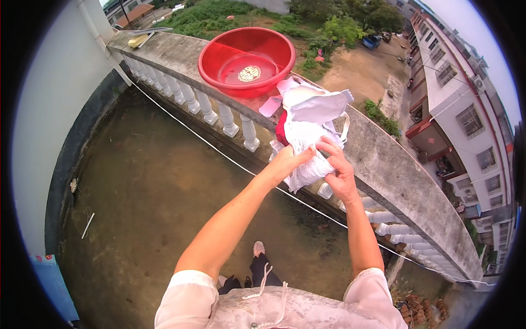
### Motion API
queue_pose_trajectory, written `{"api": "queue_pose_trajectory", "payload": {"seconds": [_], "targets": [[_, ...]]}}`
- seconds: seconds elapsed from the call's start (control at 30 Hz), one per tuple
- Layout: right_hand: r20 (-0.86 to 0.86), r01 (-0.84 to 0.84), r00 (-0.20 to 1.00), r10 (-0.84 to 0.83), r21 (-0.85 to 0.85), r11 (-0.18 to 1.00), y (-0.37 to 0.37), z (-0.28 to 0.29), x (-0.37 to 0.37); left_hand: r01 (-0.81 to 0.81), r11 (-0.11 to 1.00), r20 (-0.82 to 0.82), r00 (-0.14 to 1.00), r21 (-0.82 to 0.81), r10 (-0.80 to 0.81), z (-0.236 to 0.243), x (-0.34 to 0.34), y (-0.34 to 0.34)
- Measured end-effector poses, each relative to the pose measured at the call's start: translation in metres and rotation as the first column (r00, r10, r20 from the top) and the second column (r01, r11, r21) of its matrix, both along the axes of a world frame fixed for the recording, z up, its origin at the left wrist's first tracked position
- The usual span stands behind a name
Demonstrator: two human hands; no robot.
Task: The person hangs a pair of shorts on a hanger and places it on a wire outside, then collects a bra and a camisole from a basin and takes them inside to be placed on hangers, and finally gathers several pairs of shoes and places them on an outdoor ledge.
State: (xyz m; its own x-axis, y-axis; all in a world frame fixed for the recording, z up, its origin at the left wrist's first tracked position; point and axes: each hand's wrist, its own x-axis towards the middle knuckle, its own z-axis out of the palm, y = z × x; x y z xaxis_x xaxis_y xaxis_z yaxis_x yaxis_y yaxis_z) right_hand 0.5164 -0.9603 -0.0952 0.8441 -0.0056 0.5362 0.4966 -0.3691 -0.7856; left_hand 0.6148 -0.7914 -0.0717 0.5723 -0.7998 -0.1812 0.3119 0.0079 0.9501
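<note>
Both hands grip a white lacy garment (pixel 306 172) in front of me, just short of the balcony railing's top. My left hand (pixel 290 164) pinches it from the left with the thumb over the fabric; my right hand (pixel 338 172) holds its right side with bent fingers. Directly beyond my hands, pale lilac-white padded cloth (pixel 320 107) with a strap lies heaped on the ledge, over some red fabric (pixel 281 127) and pink pieces. A large red plastic basin (pixel 219 71) sits on the ledge to the left of this heap.
The curved concrete railing (pixel 405 205) with white balusters crosses ahead, a white line (pixel 203 140) strung along it. Below me is a wet, stained floor (pixel 137 181), with a wall at left, blue cloth (pixel 52 282) and broken bricks (pixel 422 310). A yard and building lie beyond the railing.
</note>
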Motion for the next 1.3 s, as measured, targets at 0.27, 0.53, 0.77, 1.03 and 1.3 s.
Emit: {"api": "queue_pose_trajectory", "payload": {"seconds": [0.27, 0.53, 0.77, 1.03, 1.3], "targets": [[-0.222, 0.542, 0.825, -0.52, 0.048, 0.839, -0.017, 0.011, 0.103, -0.472, 0.875, -0.401, 0.826, -0.111, 0.395, -0.043, -0.079, 0.111], [-0.15, 0.755, 0.575, -0.804, -0.283, 0.592, -0.038, 0.0, 0.179, -0.704, 0.709, -0.411, 0.66, -0.045, 0.629, -0.046, -0.052, 0.17], [0.454, 0.3, 0.889, -0.054, -0.491, 0.818, 0.063, 0.003, 0.093, -0.495, 0.866, -0.743, 0.606, -0.071, 0.285, -0.061, 0.014, 0.115], [-0.238, 0.081, 0.97, -0.048, 0.131, 0.988, 0.061, -0.045, 0.056, -0.399, 0.915, -0.481, 0.792, 0.061, 0.377, -0.09, 0.07, 0.041], [-0.08, 0.594, 0.688, -0.721, -0.508, 0.623, -0.023, -0.06, 0.117, -0.615, 0.711, -0.654, 0.698, -0.34, 0.291, -0.072, -0.005, 0.166]]}}
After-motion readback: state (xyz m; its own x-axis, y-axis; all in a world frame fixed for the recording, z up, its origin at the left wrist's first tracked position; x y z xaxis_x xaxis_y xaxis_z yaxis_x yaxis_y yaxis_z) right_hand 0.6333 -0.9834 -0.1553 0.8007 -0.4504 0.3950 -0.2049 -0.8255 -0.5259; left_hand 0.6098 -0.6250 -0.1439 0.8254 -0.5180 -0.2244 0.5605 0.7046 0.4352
